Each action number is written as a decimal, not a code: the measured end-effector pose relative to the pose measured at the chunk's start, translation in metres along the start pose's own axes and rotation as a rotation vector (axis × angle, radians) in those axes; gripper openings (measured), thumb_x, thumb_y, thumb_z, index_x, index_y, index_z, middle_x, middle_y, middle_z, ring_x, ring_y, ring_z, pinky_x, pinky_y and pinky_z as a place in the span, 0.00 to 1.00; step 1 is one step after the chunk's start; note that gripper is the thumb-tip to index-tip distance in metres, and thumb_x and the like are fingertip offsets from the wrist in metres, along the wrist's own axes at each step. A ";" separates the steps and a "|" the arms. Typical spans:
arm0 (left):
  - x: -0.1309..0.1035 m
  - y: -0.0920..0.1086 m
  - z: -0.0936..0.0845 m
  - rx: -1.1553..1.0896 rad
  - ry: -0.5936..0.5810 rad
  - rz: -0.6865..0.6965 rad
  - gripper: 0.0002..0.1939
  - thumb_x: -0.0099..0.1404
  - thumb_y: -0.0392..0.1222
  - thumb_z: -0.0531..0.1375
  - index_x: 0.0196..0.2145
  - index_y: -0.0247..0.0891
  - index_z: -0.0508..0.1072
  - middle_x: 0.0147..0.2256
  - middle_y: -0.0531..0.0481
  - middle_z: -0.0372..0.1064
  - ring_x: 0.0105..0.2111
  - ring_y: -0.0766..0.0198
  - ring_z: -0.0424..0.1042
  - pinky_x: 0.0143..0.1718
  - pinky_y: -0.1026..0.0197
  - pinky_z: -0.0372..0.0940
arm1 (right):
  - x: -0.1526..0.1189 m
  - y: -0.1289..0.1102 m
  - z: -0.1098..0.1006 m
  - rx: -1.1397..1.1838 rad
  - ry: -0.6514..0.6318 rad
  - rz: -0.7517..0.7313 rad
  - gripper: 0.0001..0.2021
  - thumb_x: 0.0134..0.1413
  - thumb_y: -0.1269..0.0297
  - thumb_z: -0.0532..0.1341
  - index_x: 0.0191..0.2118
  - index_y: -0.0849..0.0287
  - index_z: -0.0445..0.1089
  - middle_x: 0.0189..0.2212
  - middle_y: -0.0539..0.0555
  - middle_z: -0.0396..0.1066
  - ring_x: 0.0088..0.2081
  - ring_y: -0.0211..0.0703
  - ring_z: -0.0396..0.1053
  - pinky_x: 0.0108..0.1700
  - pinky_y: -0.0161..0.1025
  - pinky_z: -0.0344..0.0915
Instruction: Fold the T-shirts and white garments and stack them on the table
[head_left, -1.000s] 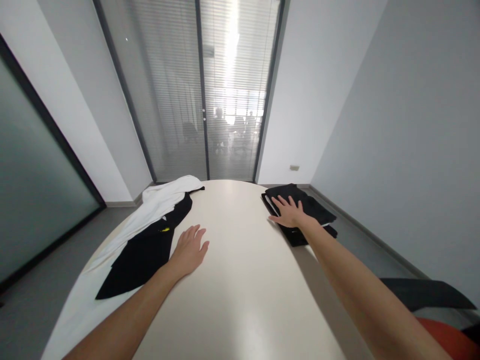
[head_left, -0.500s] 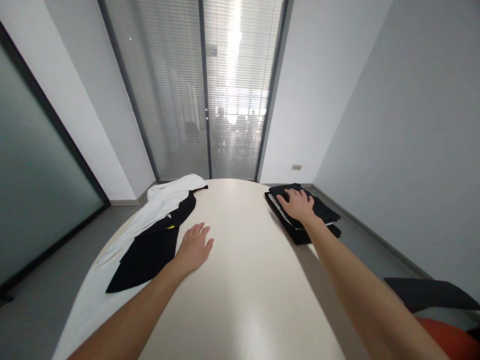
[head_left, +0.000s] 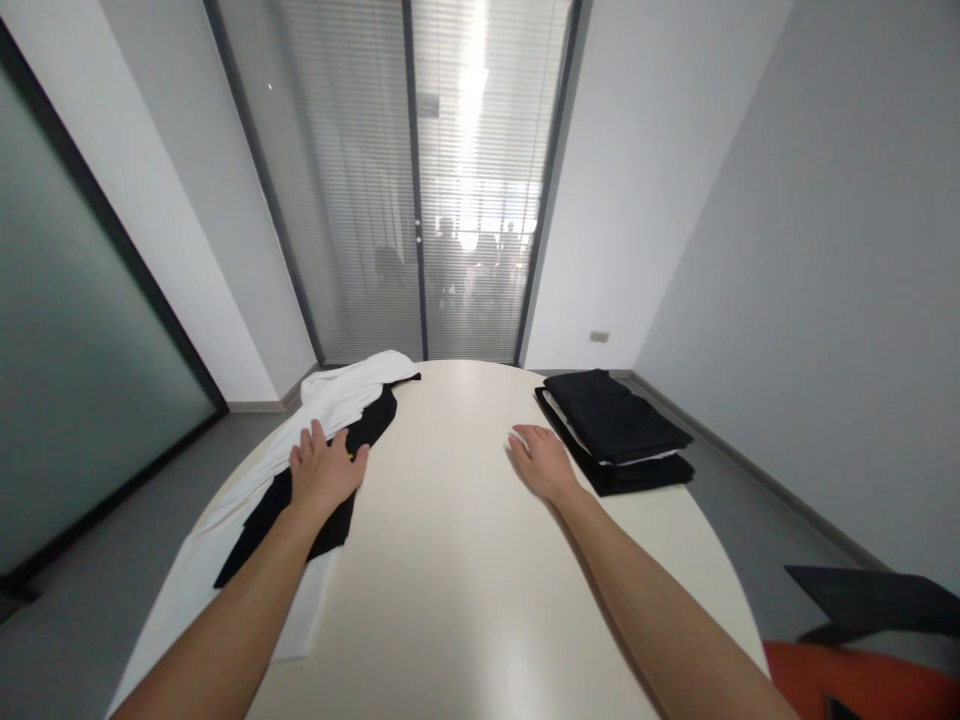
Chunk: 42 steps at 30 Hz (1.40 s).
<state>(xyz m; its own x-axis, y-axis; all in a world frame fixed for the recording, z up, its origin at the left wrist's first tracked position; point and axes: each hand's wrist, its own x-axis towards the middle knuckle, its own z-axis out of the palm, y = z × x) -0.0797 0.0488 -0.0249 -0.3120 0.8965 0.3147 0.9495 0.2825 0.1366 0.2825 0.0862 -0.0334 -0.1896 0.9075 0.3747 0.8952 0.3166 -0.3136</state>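
My left hand (head_left: pixel 324 472) is over the black garment (head_left: pixel 375 418) on the left of the table, fingers apart; whether it touches the cloth is hard to tell. Under and beyond that garment spreads a white garment (head_left: pixel 349 388), which runs down along the left edge. A small yellow mark on the black cloth is partly covered by my hand. My right hand (head_left: pixel 541 462) holds nothing, its fingers somewhat spread, low over the tabletop just left of a stack of folded black clothes (head_left: pixel 619 418). A light layer shows between the dark ones in that stack.
The pale table (head_left: pixel 465 560) has a rounded far edge. A black and red chair (head_left: pixel 862 680) stands at the lower right. Glass panels with blinds (head_left: pixel 480 270) rise beyond the table, with walls on both sides.
My left hand has moved left from the bare tabletop onto the black garment. My right hand has come off the folded stack and moved left, to the table beside it.
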 end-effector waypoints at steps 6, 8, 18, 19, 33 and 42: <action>0.013 -0.008 0.008 -0.098 0.020 -0.043 0.30 0.71 0.52 0.44 0.58 0.28 0.69 0.63 0.30 0.59 0.63 0.41 0.58 0.64 0.35 0.48 | -0.001 -0.001 -0.001 0.044 -0.016 0.007 0.19 0.69 0.57 0.50 0.53 0.61 0.71 0.51 0.60 0.74 0.54 0.50 0.67 0.59 0.44 0.58; 0.014 -0.008 0.005 -0.105 0.067 -0.032 0.28 0.70 0.50 0.47 0.59 0.28 0.67 0.63 0.30 0.59 0.63 0.41 0.59 0.64 0.36 0.49 | -0.002 -0.001 0.000 0.055 -0.023 0.014 0.19 0.69 0.57 0.50 0.53 0.61 0.71 0.52 0.60 0.74 0.55 0.50 0.67 0.59 0.44 0.59; 0.010 -0.005 -0.002 -0.034 0.163 0.069 0.32 0.66 0.47 0.54 0.64 0.33 0.59 0.68 0.35 0.48 0.65 0.39 0.51 0.64 0.34 0.47 | -0.003 0.005 0.002 0.067 -0.030 0.001 0.18 0.68 0.56 0.50 0.53 0.59 0.71 0.52 0.59 0.73 0.54 0.51 0.67 0.59 0.45 0.58; 0.009 -0.007 0.000 -0.011 0.124 0.093 0.32 0.65 0.49 0.54 0.64 0.31 0.60 0.68 0.34 0.49 0.65 0.39 0.53 0.64 0.37 0.50 | -0.003 0.005 0.002 0.066 -0.029 -0.001 0.18 0.68 0.57 0.50 0.53 0.60 0.71 0.52 0.59 0.73 0.54 0.51 0.67 0.59 0.45 0.58; 0.003 0.013 -0.021 -0.237 0.232 0.265 0.23 0.74 0.48 0.45 0.53 0.36 0.74 0.61 0.43 0.66 0.59 0.52 0.65 0.61 0.52 0.60 | -0.003 0.003 0.002 0.050 -0.016 -0.014 0.17 0.68 0.58 0.51 0.52 0.60 0.71 0.51 0.59 0.74 0.54 0.49 0.67 0.58 0.44 0.58; -0.017 0.036 -0.022 -0.329 -0.150 0.657 0.24 0.75 0.50 0.46 0.56 0.37 0.73 0.59 0.47 0.69 0.57 0.57 0.70 0.60 0.57 0.62 | -0.008 -0.038 -0.007 0.059 -0.026 -0.288 0.16 0.65 0.62 0.55 0.55 0.57 0.70 0.50 0.58 0.73 0.55 0.51 0.65 0.60 0.50 0.56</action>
<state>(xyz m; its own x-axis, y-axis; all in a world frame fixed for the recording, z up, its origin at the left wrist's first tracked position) -0.0410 0.0363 -0.0041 0.3463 0.8890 0.2997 0.8723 -0.4227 0.2458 0.2530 0.0645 -0.0186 -0.4431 0.7846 0.4336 0.7782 0.5768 -0.2485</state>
